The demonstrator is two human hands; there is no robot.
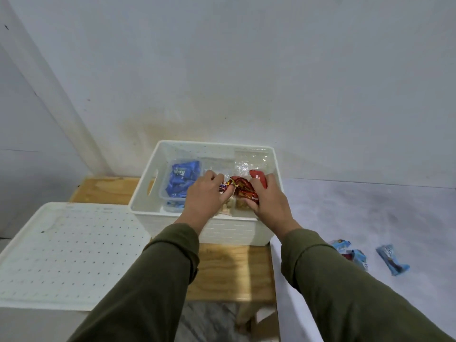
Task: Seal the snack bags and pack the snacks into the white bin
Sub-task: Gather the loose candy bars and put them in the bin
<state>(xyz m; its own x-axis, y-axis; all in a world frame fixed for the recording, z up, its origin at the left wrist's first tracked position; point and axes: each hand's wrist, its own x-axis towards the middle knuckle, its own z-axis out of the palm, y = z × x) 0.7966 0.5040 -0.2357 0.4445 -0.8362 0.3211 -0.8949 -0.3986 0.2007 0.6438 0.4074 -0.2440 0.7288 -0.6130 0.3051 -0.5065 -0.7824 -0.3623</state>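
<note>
**Red snacks going into the bin, some blue ones still outside**

We are reaching into the white bin [148, 206]. Our left hand [204, 196] is pinching a small wrapper, and our right hand [267, 201] is curling its fingers around the red snack packets [243, 190]. We think a loose packet may be slipping behind the clear bags [249, 160]. The bin is standing on a wooden stool [232, 272] against a white wall [246, 70]; blue snacks [392, 259] are lying on the white surface [370, 213].

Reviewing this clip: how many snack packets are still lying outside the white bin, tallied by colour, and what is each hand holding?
Light blue packets on the grey surface right of the white bin: 3
Other colours outside the bin: 0
Total outside: 3
Left hand and right hand grip red packets over the bin.
</note>
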